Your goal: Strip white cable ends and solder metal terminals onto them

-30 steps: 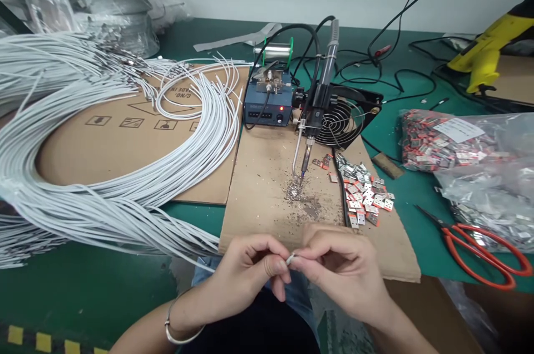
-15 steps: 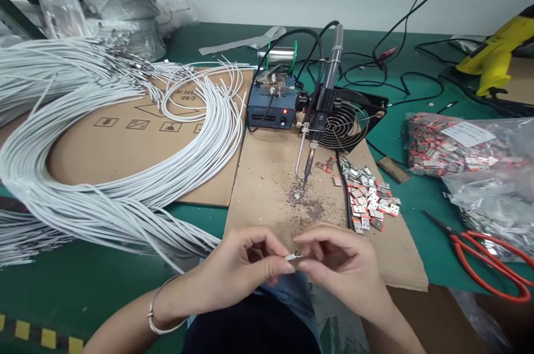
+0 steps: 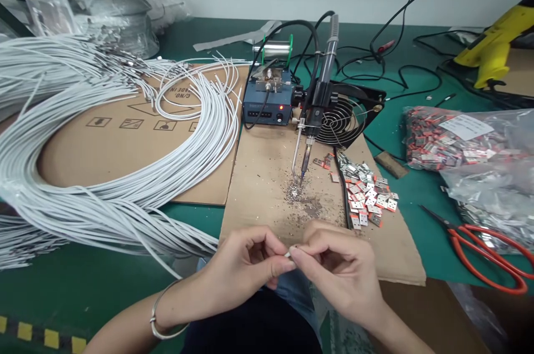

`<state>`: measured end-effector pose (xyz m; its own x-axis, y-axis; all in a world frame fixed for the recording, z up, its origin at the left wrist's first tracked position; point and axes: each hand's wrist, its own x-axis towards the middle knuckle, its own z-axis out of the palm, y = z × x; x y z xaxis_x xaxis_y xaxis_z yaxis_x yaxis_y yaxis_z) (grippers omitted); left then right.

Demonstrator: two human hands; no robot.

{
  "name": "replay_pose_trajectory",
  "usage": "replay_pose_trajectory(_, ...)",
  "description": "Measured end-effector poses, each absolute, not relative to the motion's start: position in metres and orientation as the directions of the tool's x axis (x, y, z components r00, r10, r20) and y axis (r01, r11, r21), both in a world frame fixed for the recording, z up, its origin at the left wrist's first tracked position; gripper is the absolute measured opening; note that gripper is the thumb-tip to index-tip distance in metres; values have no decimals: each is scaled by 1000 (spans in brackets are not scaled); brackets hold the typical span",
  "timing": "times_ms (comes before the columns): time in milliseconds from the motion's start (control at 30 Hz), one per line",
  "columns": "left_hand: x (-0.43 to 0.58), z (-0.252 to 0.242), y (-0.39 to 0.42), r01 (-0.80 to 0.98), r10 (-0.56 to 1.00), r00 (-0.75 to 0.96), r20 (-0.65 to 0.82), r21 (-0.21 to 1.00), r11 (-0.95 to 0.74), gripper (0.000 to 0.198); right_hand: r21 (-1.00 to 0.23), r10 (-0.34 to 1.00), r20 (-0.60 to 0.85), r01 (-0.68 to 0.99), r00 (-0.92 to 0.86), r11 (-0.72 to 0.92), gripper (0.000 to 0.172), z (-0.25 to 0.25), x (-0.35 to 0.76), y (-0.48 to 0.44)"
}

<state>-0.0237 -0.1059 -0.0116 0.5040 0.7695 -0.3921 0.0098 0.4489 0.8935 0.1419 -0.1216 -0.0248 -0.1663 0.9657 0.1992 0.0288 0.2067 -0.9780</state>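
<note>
The green flat table (image 3: 175, 37) is the biggest thing in front of me. A big loop of thin white rubbery cables (image 3: 208, 131) lies on my left. Straight ahead is a flat brown cardboard sheet (image 3: 258, 176) with dark crumbs on it. A long dark soldering iron (image 3: 321, 92) stands over it and tips down, well past my fingers. My left hand (image 3: 250, 262) and my right hand (image 3: 344, 265) meet low in front of me, by the cardboard's near edge. A heap of small silver-and-orange metal plugs (image 3: 369, 198) sits on the cardboard, nearer my right hand. The littlest thing is the short white cable end (image 3: 287, 254), right between my two hands. It slants up a bit from my left fingers to my right ones. My left thumb and pointing finger are pinched on it, with no gap I can see. My right thumb and fingertip squeeze together at its far end, so both hands touch it and neither is nearer. My fingers hide the tip, so I can't tell how its little wires lie.
</note>
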Motion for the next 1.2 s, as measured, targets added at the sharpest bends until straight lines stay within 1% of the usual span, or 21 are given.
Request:
replay_pose_trajectory(100,-18,-12,-107,-90,758,503,-416,847,524,26,-980,990,117,-171,-80,102,20,-32,137,-121)
replay_pose_trajectory(133,-17,-11,-106,-109,752,505,-423,833,542,27,-973,992,100,-217,-73,82,21,-33,139,-120)
replay_pose_trajectory(200,-17,-10,-105,-131,749,494,-442,814,567,29,-963,994,103,-253,-27,92,23,-33,144,-117)
replay_pose_trajectory(267,-18,-10,-103,-142,744,487,-457,799,584,32,-972,995,96,-216,5,95,17,-32,149,-116)
replay_pose_trajectory(300,-19,-11,-103,-147,739,489,-464,791,594,33,-982,996,90,-169,-9,87,11,-32,151,-116)
replay_pose_trajectory(333,-20,-12,-102,-152,734,491,-469,784,602,35,-991,996,82,-111,-43,77,8,-32,152,-117)
replay_pose_trajectory(400,-22,-14,-102,-153,724,500,-475,774,615,36,-998,991,69,-12,-119,68,13,-32,150,-119)
replay_pose_trajectory(433,-22,-14,-102,-150,722,497,-480,772,617,36,-997,988,70,13,-135,73,12,-32,149,-120)
replay_pose_trajectory(533,-23,-15,-103,-117,727,478,-493,784,609,35,-996,990,72,40,-124,77,6,-31,144,-122)
replay_pose_trajectory(633,-22,-14,-104,-80,723,469,-508,790,607,36,-992,988,77,86,-134,89,7,-29,144,-120)
replay_pose_trajectory(800,-19,-15,-105,-55,721,465,-514,796,603,39,-965,961,217,112,-173,239,15,-28,141,-124)
replay_pose_trajectory(867,-19,-16,-106,-54,726,460,-512,800,598,39,-947,949,263,143,-176,289,13,-25,143,-126)
replay_pose_trajectory(900,-19,-17,-105,-55,730,460,-506,804,592,39,-935,942,271,180,-198,307,9,-22,148,-126)
replay_pose_trajectory(933,-20,-17,-105,-54,735,458,-499,810,584,38,-916,934,271,237,-233,325,4,-18,154,-124)
replay_pose_trajectory(967,-21,-16,-104,-57,742,453,-495,814,577,38,-883,928,263,323,-262,342,5,-14,164,-120)
replay_pose_trajectory(1000,-23,-15,-102,-64,745,451,-491,815,576,37,-826,924,252,434,-288,361,10,-9,176,-112)
replay_pose_trajectory(1033,-26,-13,-100,-84,746,451,-490,809,582,36,-742,926,247,558,-287,371,13,-5,191,-102)
replay_pose_trajectory(1067,-28,-11,-97,-119,738,461,-492,790,602,36,-613,935,266,707,-236,353,11,-2,206,-90)
replay_pose_trajectory(1100,-31,-9,-94,-159,720,488,-493,761,629,37,-454,928,289,819,-235,349,13,1,221,-75)
replay_pose_trajectory(1133,-34,-7,-89,-207,705,511,-491,726,656,37,-397,931,282,855,-231,332,15,2,234,-60)
replay_pose_trajectory(1200,-39,-4,-79,-236,684,547,-482,696,679,35,-338,933,258,881,-252,332,16,0,255,-31)
